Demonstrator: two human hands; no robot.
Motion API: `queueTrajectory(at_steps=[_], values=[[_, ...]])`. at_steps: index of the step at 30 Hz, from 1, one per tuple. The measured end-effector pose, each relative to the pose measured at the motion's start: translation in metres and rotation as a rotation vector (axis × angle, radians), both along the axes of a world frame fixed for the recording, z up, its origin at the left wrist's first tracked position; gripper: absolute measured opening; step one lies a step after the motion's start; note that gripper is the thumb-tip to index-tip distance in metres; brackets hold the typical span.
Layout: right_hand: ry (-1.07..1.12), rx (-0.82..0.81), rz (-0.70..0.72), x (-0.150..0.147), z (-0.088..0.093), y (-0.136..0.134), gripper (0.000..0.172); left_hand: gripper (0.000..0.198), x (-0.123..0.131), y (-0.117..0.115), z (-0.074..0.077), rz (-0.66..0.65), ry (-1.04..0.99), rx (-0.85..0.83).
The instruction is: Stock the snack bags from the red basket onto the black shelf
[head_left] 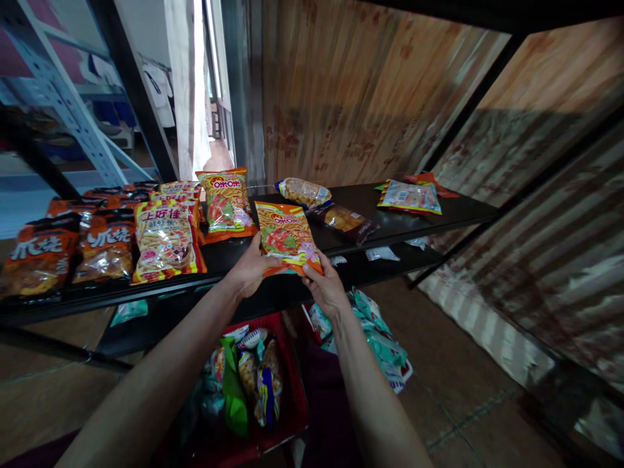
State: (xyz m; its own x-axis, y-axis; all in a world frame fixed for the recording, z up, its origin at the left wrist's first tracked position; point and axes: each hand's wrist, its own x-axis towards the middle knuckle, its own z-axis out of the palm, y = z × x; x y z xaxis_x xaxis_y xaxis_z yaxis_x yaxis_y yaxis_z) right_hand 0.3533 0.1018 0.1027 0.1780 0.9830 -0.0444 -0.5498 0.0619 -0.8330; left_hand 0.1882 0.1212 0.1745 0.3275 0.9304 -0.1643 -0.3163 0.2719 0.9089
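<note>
The left hand (253, 266) and right hand (325, 283) pinch opposite lower edges of an orange snack bag (286, 235), just right of the matching upright snack bag (226, 203). Left of that upright bag stands a red-and-yellow snack bag (167, 240); farther right, a purple-ended packet (346, 222) lies on the black shelf (468, 211).

The orange 咪咪 snack packet (286, 235) is plump, glossy and looks sealed, its front printed with thin golden sticks, red food on green leaves and a pink figure at lower right. It tilts back, printed face up and lettering upright to the viewer, gripped at its lower left by the left hand (252, 263) and at its lower right corner by the right hand (324, 283), at the shelf's (465, 213) front edge.
</note>
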Motion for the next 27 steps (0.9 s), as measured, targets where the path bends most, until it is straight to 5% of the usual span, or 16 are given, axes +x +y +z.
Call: queueTrajectory(at_steps=[4, 8, 11, 17, 21, 27], values=[[-0.039, -0.011, 0.029, 0.005, -0.004, -0.009, 0.054, 0.078, -0.011, -0.001, -0.01, -0.076, -0.024, -0.02], [0.049, -0.094, 0.099, 0.011, -0.011, -0.014, 0.034, 0.04, -0.014, -0.005, -0.021, 0.157, 0.082, -0.058], [0.125, -0.145, 0.208, 0.014, -0.015, -0.015, 0.037, 0.021, -0.011, -0.013, -0.026, 0.238, 0.104, -0.086], [0.114, -0.152, 0.139, 0.008, -0.018, -0.006, 0.026, 0.018, 0.013, -0.039, -0.03, 0.469, -0.226, -0.198], [0.084, -0.093, 0.223, 0.007, -0.012, -0.008, 0.025, 0.009, 0.024, -0.043, -0.033, 0.592, -0.239, -0.29], [0.084, -0.131, 0.301, 0.021, -0.012, -0.008, 0.029, 0.01, 0.013, -0.049, -0.037, 0.52, -0.134, -0.277]])
